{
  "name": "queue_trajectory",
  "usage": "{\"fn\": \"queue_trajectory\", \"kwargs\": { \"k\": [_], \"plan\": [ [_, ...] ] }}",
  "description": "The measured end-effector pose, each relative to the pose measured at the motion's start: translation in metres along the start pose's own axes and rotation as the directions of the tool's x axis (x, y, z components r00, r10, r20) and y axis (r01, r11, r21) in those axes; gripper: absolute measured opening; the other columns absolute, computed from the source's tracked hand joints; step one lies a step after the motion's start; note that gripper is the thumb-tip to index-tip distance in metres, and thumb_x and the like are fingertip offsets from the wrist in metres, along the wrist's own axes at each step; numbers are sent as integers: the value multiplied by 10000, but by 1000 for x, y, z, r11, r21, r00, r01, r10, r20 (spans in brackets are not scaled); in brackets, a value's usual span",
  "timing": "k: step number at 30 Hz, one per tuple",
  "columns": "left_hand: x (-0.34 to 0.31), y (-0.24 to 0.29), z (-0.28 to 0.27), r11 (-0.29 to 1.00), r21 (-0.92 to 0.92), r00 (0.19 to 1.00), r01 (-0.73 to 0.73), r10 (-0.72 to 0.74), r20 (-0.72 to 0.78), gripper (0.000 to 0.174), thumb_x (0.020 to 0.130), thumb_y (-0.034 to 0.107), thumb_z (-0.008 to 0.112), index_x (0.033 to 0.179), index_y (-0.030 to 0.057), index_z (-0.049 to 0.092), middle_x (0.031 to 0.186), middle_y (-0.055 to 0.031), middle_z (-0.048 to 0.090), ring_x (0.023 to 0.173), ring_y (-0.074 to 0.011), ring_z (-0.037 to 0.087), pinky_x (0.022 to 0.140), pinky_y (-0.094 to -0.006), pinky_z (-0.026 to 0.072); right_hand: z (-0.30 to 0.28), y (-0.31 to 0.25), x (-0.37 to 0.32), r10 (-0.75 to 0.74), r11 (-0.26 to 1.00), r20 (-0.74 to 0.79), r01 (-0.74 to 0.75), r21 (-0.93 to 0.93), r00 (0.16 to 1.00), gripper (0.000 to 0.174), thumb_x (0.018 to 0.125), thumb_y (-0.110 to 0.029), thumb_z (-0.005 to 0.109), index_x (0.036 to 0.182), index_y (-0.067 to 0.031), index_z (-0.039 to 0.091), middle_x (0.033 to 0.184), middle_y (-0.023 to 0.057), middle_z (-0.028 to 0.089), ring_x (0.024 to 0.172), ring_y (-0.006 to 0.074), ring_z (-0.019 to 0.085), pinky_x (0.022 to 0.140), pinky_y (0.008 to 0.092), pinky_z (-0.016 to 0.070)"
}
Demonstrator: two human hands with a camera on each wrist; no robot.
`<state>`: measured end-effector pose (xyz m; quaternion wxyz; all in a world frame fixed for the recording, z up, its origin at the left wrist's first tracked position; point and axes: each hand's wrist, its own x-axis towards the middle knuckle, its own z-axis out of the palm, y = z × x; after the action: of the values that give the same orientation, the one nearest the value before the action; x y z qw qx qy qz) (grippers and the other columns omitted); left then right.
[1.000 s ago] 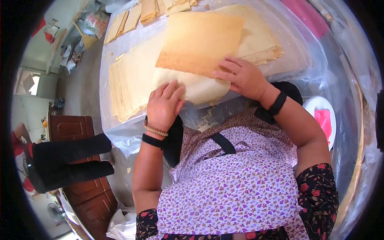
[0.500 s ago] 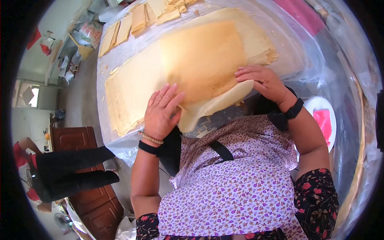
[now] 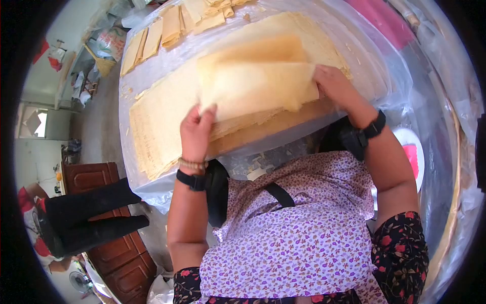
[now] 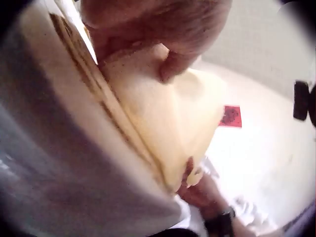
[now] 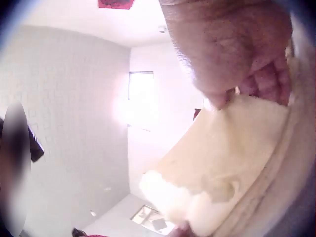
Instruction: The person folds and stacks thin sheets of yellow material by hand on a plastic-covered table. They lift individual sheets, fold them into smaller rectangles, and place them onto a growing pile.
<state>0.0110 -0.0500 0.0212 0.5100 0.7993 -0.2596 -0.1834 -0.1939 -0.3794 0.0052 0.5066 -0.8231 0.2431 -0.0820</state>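
Observation:
A thin, pale-yellow sheet (image 3: 258, 88), blurred by motion in the head view, is raised in a fold over a stack of similar sheets (image 3: 159, 119). My left hand (image 3: 197, 129) pinches its near left corner between thumb and fingers. At the right edge, my right hand (image 3: 334, 83) grips the other corner, fingers curled over it. The left wrist view has the left thumb (image 4: 173, 69) pressed on the sheet (image 4: 182, 108), with the right hand (image 4: 197, 192) at the far end. In the right wrist view the sheet (image 5: 232, 143) hangs from my right hand (image 5: 232, 49).
Folded sheets (image 3: 172, 25) lie in a row along the table's far left side. Clear plastic (image 3: 377, 66) covers the table. A white basin (image 3: 405, 137) with something pink in it stands at right. Another person in black trousers (image 3: 91, 207) is at the left.
The sheet's near edge has come up off the stack and folded away from me. Both hands, earlier spread along that edge, now hold its corners; the right has moved farther forward.

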Motion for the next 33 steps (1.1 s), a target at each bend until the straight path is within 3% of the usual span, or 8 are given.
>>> {"fn": "queue_trajectory", "kwargs": {
  "k": [5, 8, 11, 18, 23, 26, 29, 33],
  "plan": [
    [32, -11, 22, 987, 158, 976, -14, 48, -211, 229, 921, 172, 737, 1014, -28, 673, 759, -42, 679, 682, -150, 611, 645, -312, 506, 24, -25, 21, 43, 980, -195, -79, -180, 980, 421, 995, -358, 551, 893, 31, 676, 705, 52, 622, 662, 141, 558, 635, 353, 468],
    [26, -10, 30, 954, 299, 962, -26, 105, -254, 262, 919, 211, 733, 1028, -21, 678, 773, -119, 698, 692, -237, 660, 666, -359, 527, 29, -20, 9, 85, 981, -268, -128, -144, 960, 486, 957, -415, 533, 965, 35, 715, 837, 279, 684, 773, 392, 692, 741, 458, 527],
    [25, 2, 37, 915, 403, 951, -27, 147, -271, 274, 924, 233, 711, 1034, -16, 679, 823, -192, 718, 749, -345, 700, 695, -422, 547, 23, -19, 4, 126, 985, -257, -152, -84, 958, 404, 930, -364, 629, 931, 29, 719, 742, 129, 698, 740, 219, 687, 718, 401, 534],
    [27, 7, 35, 827, 561, 951, -23, 192, -244, 265, 922, 220, 699, 1008, -28, 667, 863, -214, 722, 801, -386, 707, 729, -440, 554, 38, -41, 19, -741, 639, -492, 253, -727, 457, 358, 886, -397, 665, 960, -65, 776, 858, 181, 736, 831, 380, 703, 813, 480, 562],
    [28, 9, 32, 835, 549, 961, -26, 172, -217, 271, 909, 210, 714, 1002, -41, 671, 875, -214, 721, 798, -360, 712, 738, -419, 556, 8, -48, 49, 103, 964, -213, -150, -219, 972, 371, 855, -326, 721, 1171, -132, 739, 1123, 130, 735, 1003, 338, 701, 863, 472, 563],
    [26, 7, 31, 865, 501, 957, -44, 180, -228, 271, 902, 204, 725, 1006, -41, 676, 884, -199, 727, 796, -326, 710, 738, -407, 554, 10, -46, 47, 25, 937, -320, -134, -323, 947, 344, 871, -296, 728, 1181, -146, 735, 1209, 137, 704, 1063, 343, 676, 912, 461, 552],
    [28, -3, 27, 880, 470, 952, -67, 197, -234, 274, 901, 202, 739, 1016, -40, 682, 860, -142, 723, 769, -232, 686, 722, -361, 544, 21, -49, 26, -547, 738, -493, 112, -666, 676, 365, 879, -298, 743, 1201, -128, 723, 1253, 143, 692, 1153, 363, 639, 1004, 457, 514],
    [33, -7, 16, 935, 354, 985, -24, 83, -154, 236, 897, 190, 720, 972, -30, 679, 815, -135, 713, 734, -274, 667, 706, -371, 539, 41, -51, -9, -759, 538, -104, 529, -656, 643, 495, 862, -279, 769, 1314, -115, 652, 1329, 147, 645, 1239, 369, 594, 1085, 486, 463]
  ]
}}
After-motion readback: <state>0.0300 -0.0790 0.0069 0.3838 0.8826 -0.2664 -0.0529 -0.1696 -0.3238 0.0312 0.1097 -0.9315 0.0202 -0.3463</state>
